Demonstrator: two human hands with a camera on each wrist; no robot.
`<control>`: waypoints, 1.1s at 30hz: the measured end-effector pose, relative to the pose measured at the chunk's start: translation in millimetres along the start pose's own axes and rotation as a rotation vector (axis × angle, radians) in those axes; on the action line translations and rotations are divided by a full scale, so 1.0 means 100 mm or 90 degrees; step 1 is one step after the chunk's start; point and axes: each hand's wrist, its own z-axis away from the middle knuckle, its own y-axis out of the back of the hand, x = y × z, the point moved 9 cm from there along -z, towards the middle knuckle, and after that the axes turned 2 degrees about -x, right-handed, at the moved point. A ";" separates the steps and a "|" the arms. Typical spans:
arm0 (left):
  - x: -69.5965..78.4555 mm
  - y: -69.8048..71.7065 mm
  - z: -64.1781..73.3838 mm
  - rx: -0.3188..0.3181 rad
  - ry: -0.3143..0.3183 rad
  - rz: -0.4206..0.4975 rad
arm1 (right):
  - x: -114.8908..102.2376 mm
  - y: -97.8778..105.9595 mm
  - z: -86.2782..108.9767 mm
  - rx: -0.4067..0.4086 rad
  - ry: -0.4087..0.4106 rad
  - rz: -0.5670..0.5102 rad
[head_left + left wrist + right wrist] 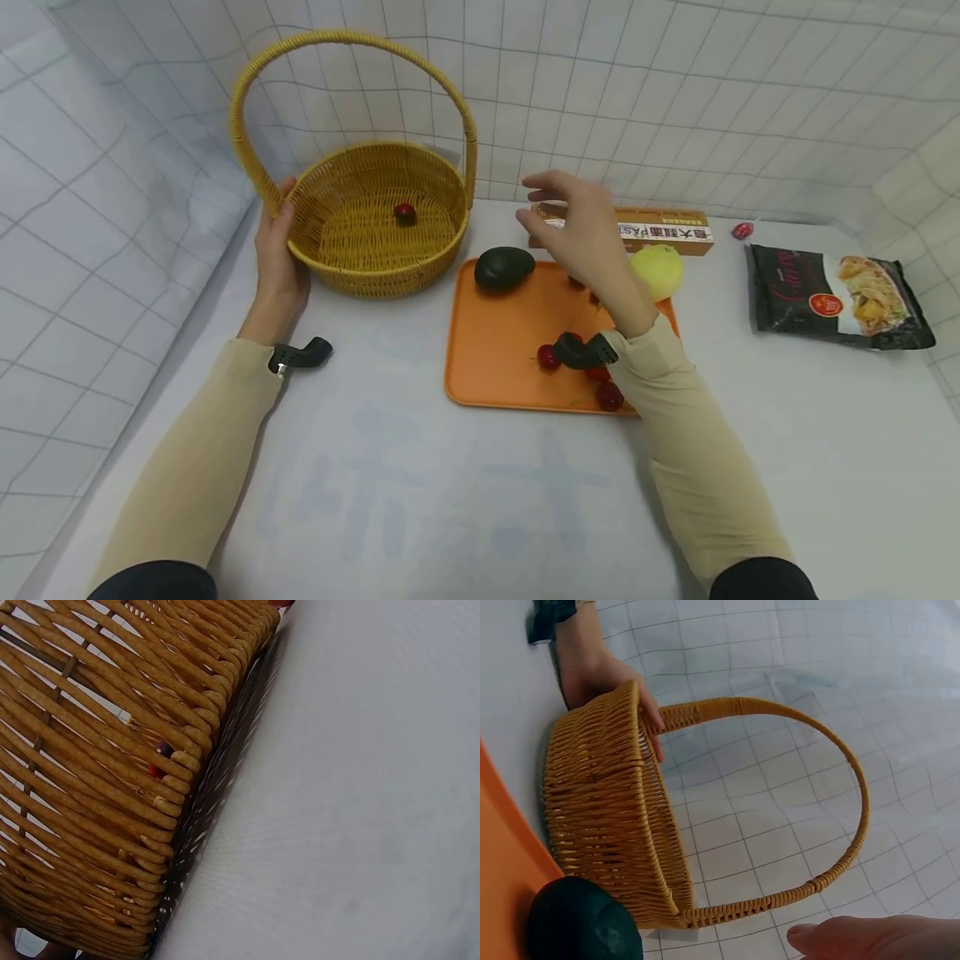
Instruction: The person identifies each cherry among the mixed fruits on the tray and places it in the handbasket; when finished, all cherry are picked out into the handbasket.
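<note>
My left hand [281, 258] grips the left rim of a yellow wicker basket [375, 283] at the foot of its tall handle. Inside the basket lies one dark red cherry [405, 214], which also shows through the weave in the left wrist view. Over the back of an orange tray [495, 358] hovers my right hand [588, 229], its fingers loosely bent with nothing between them. An avocado [504, 269] rests at the tray's back left corner. Several cherries [548, 357] lie toward its front, partly hidden by the right wrist. Beside that wrist is a yellow round fruit [657, 272].
Behind the tray is a brown pasta box [667, 231], with a small red item [742, 230] to its right. A black food packet [840, 298] lies on the white table [420, 492] at the right. White gridded sheeting [675, 92] hangs along the back and sides.
</note>
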 end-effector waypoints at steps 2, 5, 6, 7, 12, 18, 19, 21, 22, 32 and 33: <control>0.00 -0.01 0.00 -0.001 -0.002 -0.003 | 0.06 0.05 0.06 -0.003 -0.002 0.009; 0.02 -0.02 0.00 -0.004 -0.003 -0.015 | 0.21 0.15 0.16 -0.006 -0.034 0.020; 0.02 -0.02 -0.01 -0.005 -0.002 -0.019 | 0.26 0.18 0.18 -0.009 -0.047 0.029; 0.02 -0.03 -0.01 -0.005 0.000 -0.020 | 0.31 0.19 0.21 -0.017 -0.063 0.037; 0.01 -0.02 0.00 -0.003 0.007 -0.020 | 0.53 0.17 0.29 -0.103 -0.146 0.085; 0.02 0.00 0.01 -0.002 -0.003 -0.001 | 0.61 0.11 0.32 -0.181 -0.186 0.156; 0.03 0.00 0.01 -0.003 -0.006 0.002 | 0.62 0.09 0.32 -0.195 -0.196 0.169; 0.03 0.00 0.01 -0.005 -0.009 0.002 | 0.66 0.05 0.33 -0.221 -0.215 0.195; 0.04 0.00 0.01 -0.008 -0.009 -0.002 | 0.68 0.02 0.33 -0.233 -0.225 0.203; 0.01 -0.03 0.01 -0.016 -0.008 -0.021 | 0.77 -0.16 0.33 -0.275 -0.216 0.196; 0.01 -0.03 0.01 -0.017 -0.009 -0.021 | 0.78 -0.18 0.34 -0.282 -0.212 0.197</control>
